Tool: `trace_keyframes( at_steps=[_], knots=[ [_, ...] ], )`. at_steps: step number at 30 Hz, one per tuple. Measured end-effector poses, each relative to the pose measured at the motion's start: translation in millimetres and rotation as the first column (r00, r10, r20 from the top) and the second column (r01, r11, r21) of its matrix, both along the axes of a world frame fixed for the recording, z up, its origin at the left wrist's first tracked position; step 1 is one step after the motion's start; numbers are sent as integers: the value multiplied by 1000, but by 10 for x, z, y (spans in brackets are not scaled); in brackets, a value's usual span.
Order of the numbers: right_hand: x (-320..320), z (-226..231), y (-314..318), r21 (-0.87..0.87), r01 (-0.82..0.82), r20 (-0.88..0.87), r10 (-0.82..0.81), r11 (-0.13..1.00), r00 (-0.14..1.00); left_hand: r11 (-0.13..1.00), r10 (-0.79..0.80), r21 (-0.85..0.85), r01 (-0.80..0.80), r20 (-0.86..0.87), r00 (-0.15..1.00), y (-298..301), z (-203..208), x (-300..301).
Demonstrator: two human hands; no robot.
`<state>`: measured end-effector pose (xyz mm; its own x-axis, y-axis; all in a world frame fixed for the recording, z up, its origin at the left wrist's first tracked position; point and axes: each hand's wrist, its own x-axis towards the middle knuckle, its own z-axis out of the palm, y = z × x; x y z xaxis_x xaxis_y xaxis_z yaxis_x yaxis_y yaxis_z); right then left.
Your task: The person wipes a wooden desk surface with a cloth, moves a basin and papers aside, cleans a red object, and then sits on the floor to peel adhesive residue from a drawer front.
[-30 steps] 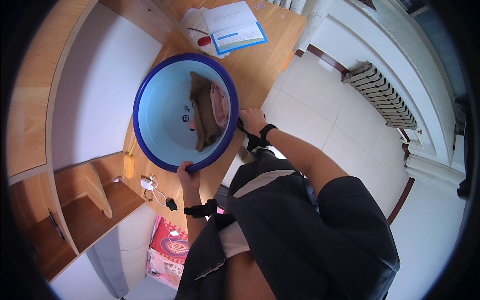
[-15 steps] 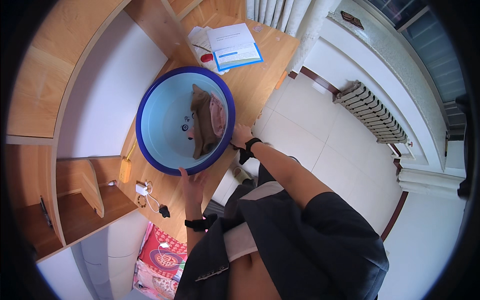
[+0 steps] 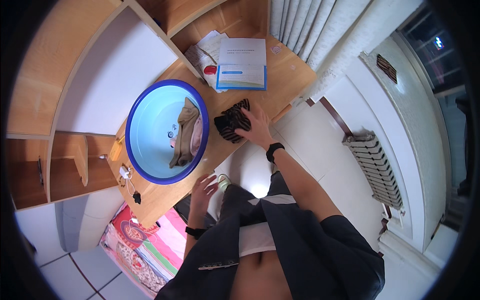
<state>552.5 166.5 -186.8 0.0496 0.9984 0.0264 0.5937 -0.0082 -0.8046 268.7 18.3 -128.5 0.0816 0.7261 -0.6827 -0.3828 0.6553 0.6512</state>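
My right hand (image 3: 258, 126) is on a bunched black-and-brown striped cloth (image 3: 231, 122) on the wooden desk, thumb on its near side and fingers over its right end. To the left of the cloth stands a round basin (image 3: 150, 135), light blue inside with a dark blue rim. A brown cloth (image 3: 186, 131) lies in the basin, with a pink cloth (image 3: 197, 135) tucked along its right side. Just off the desk's near edge, my left hand (image 3: 202, 192) hangs with its fingers apart and nothing in it.
An open booklet (image 3: 242, 65) and loose papers (image 3: 205, 55) lie toward the desk's back. A white charger (image 3: 124, 172) with its cable sits at the desk's left end, below wooden shelves (image 3: 70, 165). At the right are a radiator (image 3: 374, 167) and a windowsill with a striped item (image 3: 386, 69).
Both hands have left the basin's rim. The basin now stands farther left of the booklet, and the striped cloth has come into sight under my right hand. The view has shifted too.
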Motion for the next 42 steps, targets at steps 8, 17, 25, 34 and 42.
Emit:
trace_keyframes(
  at_steps=[8,17,25,34,42],
  knots=[
    [-603,-203,234,62,-292,354,252,954,901,999,-54,-9,53,-181,982,-78,442,953],
    [232,-523,407,141,-735,361,657,663,662,935,-138,301,189,-183,973,1137,243,1470],
    [1607,-243,796,-18,-575,273,557,818,784,986,119,70,-152,339,933,2042,-282,1837],
    [1826,-250,921,-44,-634,175,631,772,756,904,400,188,-384,-56,915,2855,-1281,2366],
    [2993,-98,1478,-146,-696,118,710,703,694,849,526,2,-529,-110,843,3336,-1196,2650]
  ],
)
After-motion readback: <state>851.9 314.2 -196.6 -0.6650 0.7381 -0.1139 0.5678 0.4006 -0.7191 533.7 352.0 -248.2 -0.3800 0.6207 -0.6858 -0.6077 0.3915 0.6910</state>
